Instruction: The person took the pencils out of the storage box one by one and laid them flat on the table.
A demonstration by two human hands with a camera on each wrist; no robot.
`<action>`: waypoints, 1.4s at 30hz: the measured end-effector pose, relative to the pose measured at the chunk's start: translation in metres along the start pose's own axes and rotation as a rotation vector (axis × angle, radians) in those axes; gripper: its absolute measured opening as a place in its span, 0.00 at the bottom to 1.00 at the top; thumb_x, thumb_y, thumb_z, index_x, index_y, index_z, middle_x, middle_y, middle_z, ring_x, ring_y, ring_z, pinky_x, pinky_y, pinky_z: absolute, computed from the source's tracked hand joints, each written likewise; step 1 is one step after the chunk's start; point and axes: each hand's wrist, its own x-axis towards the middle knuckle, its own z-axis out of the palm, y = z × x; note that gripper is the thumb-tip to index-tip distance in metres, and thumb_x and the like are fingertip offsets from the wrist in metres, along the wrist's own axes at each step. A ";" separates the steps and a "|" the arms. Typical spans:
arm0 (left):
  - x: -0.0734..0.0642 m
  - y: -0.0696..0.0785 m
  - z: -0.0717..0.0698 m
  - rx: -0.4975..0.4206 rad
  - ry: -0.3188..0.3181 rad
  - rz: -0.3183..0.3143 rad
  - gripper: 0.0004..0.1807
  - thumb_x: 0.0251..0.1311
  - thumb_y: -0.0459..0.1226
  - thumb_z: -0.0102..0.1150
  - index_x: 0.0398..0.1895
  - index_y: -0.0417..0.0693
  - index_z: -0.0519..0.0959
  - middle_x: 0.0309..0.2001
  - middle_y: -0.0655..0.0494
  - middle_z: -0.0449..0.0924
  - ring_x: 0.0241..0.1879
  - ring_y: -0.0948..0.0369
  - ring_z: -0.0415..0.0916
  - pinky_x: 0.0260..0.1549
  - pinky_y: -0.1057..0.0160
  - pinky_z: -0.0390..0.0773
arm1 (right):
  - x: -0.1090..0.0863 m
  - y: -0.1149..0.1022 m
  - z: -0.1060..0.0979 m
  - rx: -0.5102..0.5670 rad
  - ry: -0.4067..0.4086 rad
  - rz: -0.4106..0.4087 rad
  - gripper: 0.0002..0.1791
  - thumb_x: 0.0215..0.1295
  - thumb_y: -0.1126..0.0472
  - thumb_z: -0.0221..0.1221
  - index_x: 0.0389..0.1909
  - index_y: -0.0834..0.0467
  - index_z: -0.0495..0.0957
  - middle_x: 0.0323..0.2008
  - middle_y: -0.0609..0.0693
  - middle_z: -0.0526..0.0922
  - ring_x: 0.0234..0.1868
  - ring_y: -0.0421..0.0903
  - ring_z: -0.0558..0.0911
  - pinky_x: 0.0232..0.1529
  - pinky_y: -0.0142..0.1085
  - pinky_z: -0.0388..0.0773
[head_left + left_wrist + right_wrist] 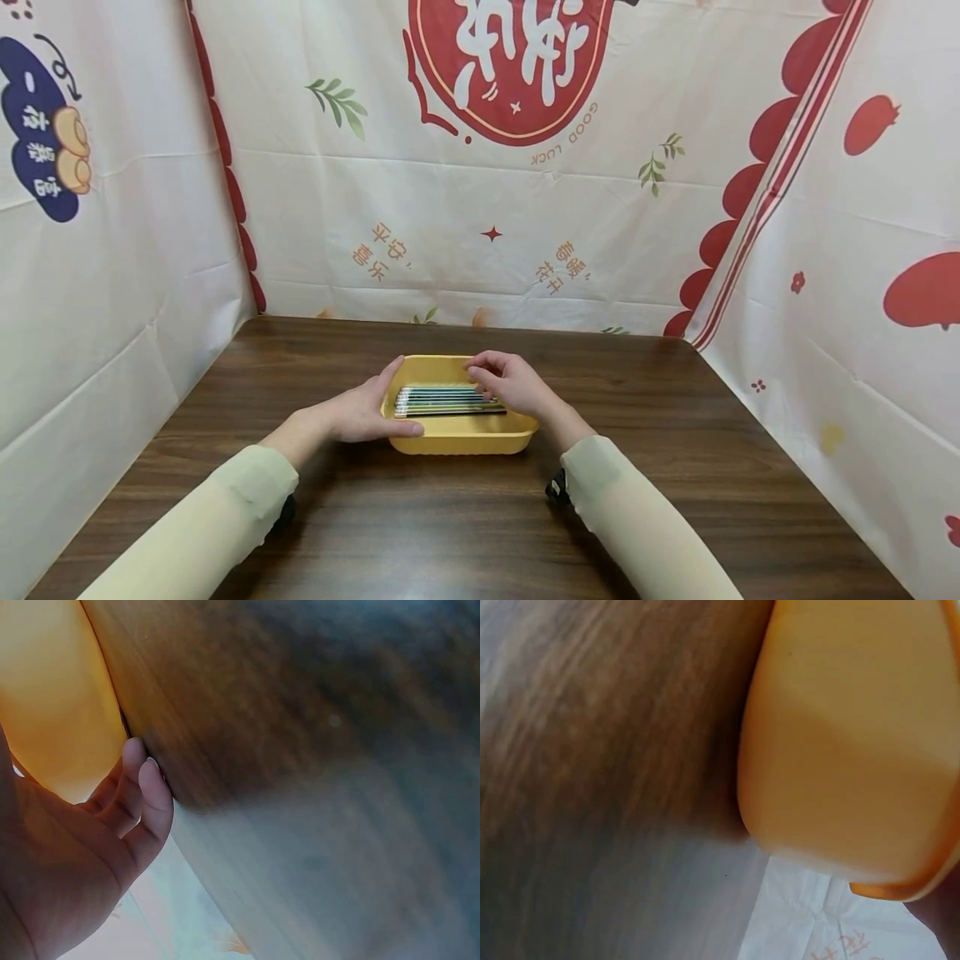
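A yellow plastic tray (465,444) with raised walls sits on the table, with several pencils (442,402) lying side by side in it, their white ends to the left. My left hand (367,412) holds the tray's left end, thumb over the near rim and a finger at the far left corner. In the left wrist view its fingers (155,796) bend against the outside of the tray. Above the tray's right part, my right hand (513,385) has loosely bent fingers close over the pencils' right ends; nothing shows between them. The right wrist view shows mostly the tray's outer wall (847,750).
The dark wood-grain table (420,533) extends around the tray on all sides. A printed white cloth (450,192) hangs behind the table's far edge and along both sides.
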 end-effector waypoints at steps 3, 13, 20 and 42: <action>0.000 0.000 0.000 0.006 -0.003 -0.001 0.76 0.59 0.73 0.70 0.92 0.51 0.33 0.88 0.32 0.48 0.85 0.36 0.55 0.81 0.34 0.60 | 0.000 0.001 0.004 -0.041 0.011 0.016 0.19 0.85 0.54 0.59 0.64 0.63 0.84 0.52 0.63 0.88 0.43 0.50 0.85 0.47 0.41 0.88; -0.001 -0.002 0.000 0.005 -0.002 0.005 0.75 0.59 0.73 0.70 0.92 0.50 0.33 0.88 0.33 0.48 0.85 0.36 0.55 0.80 0.32 0.61 | 0.003 0.007 0.011 -0.224 -0.035 -0.042 0.11 0.77 0.63 0.67 0.55 0.58 0.89 0.40 0.49 0.88 0.40 0.41 0.80 0.44 0.33 0.78; -0.001 0.000 -0.001 -0.012 -0.002 0.018 0.75 0.60 0.72 0.70 0.92 0.50 0.33 0.88 0.33 0.48 0.85 0.37 0.55 0.80 0.32 0.60 | 0.002 0.006 0.012 -0.298 -0.117 -0.023 0.10 0.73 0.68 0.69 0.50 0.54 0.91 0.40 0.46 0.88 0.39 0.41 0.78 0.44 0.33 0.77; -0.002 0.000 0.003 -0.028 -0.001 0.011 0.75 0.60 0.71 0.71 0.92 0.51 0.32 0.88 0.33 0.48 0.85 0.37 0.54 0.80 0.31 0.59 | 0.000 0.004 0.016 -0.496 -0.188 -0.013 0.11 0.70 0.67 0.71 0.44 0.47 0.94 0.36 0.42 0.85 0.38 0.40 0.78 0.45 0.37 0.77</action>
